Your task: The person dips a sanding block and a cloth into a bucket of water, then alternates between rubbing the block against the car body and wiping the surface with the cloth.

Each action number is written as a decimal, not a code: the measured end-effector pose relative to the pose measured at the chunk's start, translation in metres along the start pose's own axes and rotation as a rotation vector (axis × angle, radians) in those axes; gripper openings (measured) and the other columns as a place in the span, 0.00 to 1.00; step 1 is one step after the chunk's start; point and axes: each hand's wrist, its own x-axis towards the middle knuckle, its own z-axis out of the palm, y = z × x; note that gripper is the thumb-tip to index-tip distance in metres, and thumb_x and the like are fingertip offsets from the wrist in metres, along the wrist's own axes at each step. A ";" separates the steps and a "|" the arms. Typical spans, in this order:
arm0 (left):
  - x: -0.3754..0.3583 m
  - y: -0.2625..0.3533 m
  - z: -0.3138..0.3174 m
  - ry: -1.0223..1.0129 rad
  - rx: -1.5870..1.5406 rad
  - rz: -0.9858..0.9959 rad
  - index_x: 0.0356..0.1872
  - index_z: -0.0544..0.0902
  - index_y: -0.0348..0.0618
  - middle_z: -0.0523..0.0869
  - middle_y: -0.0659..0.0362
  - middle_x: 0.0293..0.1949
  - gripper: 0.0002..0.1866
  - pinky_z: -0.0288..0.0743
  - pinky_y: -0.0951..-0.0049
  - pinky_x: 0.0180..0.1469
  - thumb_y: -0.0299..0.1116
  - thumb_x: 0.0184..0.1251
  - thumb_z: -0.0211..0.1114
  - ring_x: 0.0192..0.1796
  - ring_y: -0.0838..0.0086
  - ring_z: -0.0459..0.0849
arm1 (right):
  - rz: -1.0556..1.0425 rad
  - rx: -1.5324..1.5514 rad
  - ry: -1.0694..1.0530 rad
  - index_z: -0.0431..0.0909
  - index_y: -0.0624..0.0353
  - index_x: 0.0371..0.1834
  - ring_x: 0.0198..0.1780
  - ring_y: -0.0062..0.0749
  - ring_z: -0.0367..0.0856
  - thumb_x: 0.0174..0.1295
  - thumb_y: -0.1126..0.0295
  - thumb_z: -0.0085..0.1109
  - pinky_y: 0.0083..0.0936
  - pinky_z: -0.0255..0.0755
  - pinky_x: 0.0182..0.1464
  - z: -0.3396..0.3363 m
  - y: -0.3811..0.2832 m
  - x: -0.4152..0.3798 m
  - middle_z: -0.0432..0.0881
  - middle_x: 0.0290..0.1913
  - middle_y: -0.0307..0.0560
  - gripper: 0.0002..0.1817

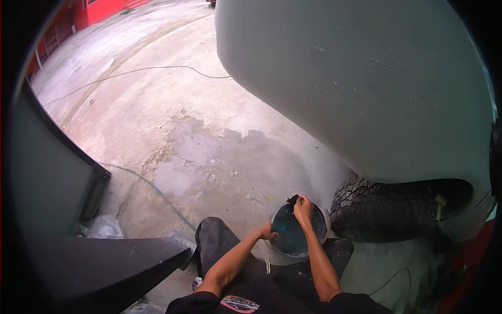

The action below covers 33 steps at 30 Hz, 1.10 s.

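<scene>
A round bucket (326, 233) of dark water stands between my knees. My left hand (267, 231) is at the bucket's left rim, fingers closed at a small green piece (281, 225) that shows over the water. Over the far rim, my right hand (303, 208) pinches a small, dark, limp piece (293, 200) that looks like a scrap of cloth or sandpaper. The water's surface (295, 238) lies just below both hands.
A large pale vehicle panel (334, 78) with water drops hangs at the upper right, above a worn tyre (387, 212). On the left are a dark panel (47, 157) and a black beam (115, 261). A green hose (151, 183) crosses the partly wet concrete (225, 152).
</scene>
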 end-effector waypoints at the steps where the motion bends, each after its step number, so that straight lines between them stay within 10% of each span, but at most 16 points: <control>1: -0.017 0.026 -0.043 -0.197 0.009 0.093 0.69 0.75 0.34 0.86 0.37 0.60 0.35 0.76 0.50 0.68 0.50 0.71 0.73 0.67 0.43 0.83 | -0.222 0.033 0.007 0.86 0.64 0.51 0.54 0.61 0.86 0.66 0.76 0.59 0.45 0.78 0.56 -0.014 -0.041 0.007 0.89 0.49 0.62 0.13; 5: -0.049 0.027 -0.072 0.022 0.103 -0.104 0.67 0.80 0.36 0.92 0.41 0.51 0.33 0.78 0.51 0.65 0.55 0.74 0.68 0.62 0.46 0.87 | -1.083 -0.011 0.293 0.82 0.65 0.59 0.64 0.55 0.79 0.49 0.86 0.60 0.45 0.75 0.68 -0.105 -0.282 0.014 0.85 0.57 0.55 0.28; 9: -0.048 0.006 -0.058 -0.003 0.232 -0.083 0.64 0.84 0.36 0.90 0.41 0.57 0.32 0.78 0.51 0.66 0.56 0.76 0.64 0.64 0.46 0.85 | -1.515 -0.252 0.508 0.74 0.54 0.77 0.80 0.45 0.68 0.60 0.77 0.66 0.46 0.67 0.82 -0.155 -0.416 0.053 0.74 0.78 0.44 0.36; 12: -0.045 0.004 -0.047 -0.185 0.318 -0.094 0.65 0.84 0.37 0.86 0.40 0.64 0.32 0.76 0.52 0.70 0.56 0.77 0.62 0.68 0.46 0.83 | -1.395 -0.979 0.851 0.60 0.44 0.86 0.87 0.34 0.53 0.70 0.68 0.61 0.46 0.49 0.89 -0.172 -0.391 0.092 0.57 0.88 0.32 0.40; 15: -0.052 0.011 -0.057 -0.153 0.236 -0.053 0.65 0.85 0.39 0.87 0.40 0.62 0.31 0.77 0.51 0.69 0.57 0.77 0.63 0.67 0.46 0.84 | -1.317 -0.928 0.690 0.48 0.39 0.90 0.90 0.25 0.41 0.77 0.60 0.53 0.45 0.33 0.92 -0.167 -0.349 0.088 0.44 0.91 0.23 0.40; 21: -0.040 -0.017 -0.070 -0.073 0.229 -0.092 0.64 0.85 0.39 0.87 0.40 0.62 0.30 0.77 0.50 0.68 0.55 0.78 0.63 0.67 0.46 0.84 | -1.477 -0.664 0.765 0.47 0.40 0.90 0.90 0.24 0.40 0.79 0.52 0.50 0.48 0.32 0.91 -0.143 -0.477 0.117 0.44 0.91 0.23 0.39; 26: -0.034 -0.010 -0.079 -0.051 0.131 -0.099 0.63 0.86 0.41 0.88 0.39 0.59 0.28 0.78 0.51 0.66 0.54 0.77 0.64 0.65 0.45 0.85 | -1.311 -0.913 0.734 0.48 0.44 0.90 0.90 0.31 0.41 0.81 0.49 0.47 0.51 0.36 0.90 -0.160 -0.371 0.102 0.44 0.91 0.30 0.38; 33: -0.022 -0.008 -0.086 0.004 0.158 -0.089 0.59 0.88 0.42 0.90 0.40 0.55 0.25 0.79 0.50 0.64 0.53 0.76 0.66 0.62 0.44 0.86 | -1.421 -0.889 0.865 0.48 0.45 0.90 0.90 0.30 0.40 0.81 0.46 0.45 0.46 0.28 0.91 -0.144 -0.476 0.116 0.45 0.91 0.33 0.39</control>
